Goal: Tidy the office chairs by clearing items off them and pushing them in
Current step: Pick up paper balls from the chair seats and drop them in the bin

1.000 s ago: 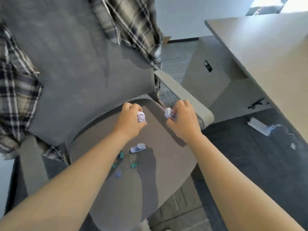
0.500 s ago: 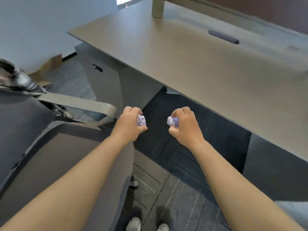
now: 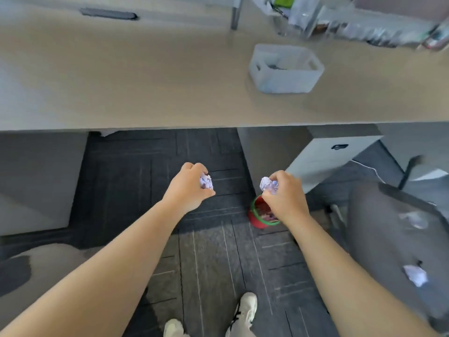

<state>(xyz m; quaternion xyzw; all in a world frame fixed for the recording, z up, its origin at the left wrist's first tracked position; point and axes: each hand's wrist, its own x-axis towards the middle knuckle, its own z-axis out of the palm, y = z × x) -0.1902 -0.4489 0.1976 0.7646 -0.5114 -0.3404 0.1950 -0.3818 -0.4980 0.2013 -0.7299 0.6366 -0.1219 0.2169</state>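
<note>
My left hand (image 3: 188, 187) is closed around a crumpled paper ball (image 3: 206, 182), held over the dark carpet in front of the desk. My right hand (image 3: 285, 194) grips a second crumpled paper ball (image 3: 268, 184), just above a small red bin with a green rim (image 3: 258, 218) on the floor. A grey office chair (image 3: 379, 229) stands at the right with two more crumpled papers (image 3: 415, 276) on its seat. The seat of another chair (image 3: 41, 266) shows at the lower left.
A long beige desk (image 3: 145, 76) spans the top, carrying a white plastic basket (image 3: 285, 69) and blurred clutter at the far right. A white drawer cabinet (image 3: 323, 154) sits under the desk at the right. My two shoes (image 3: 245, 310) stand on the carpet.
My view has swung right, away from the first chair to the desk front and the red bin. Both hands still hold their paper balls; the right one now hovers over the bin.
</note>
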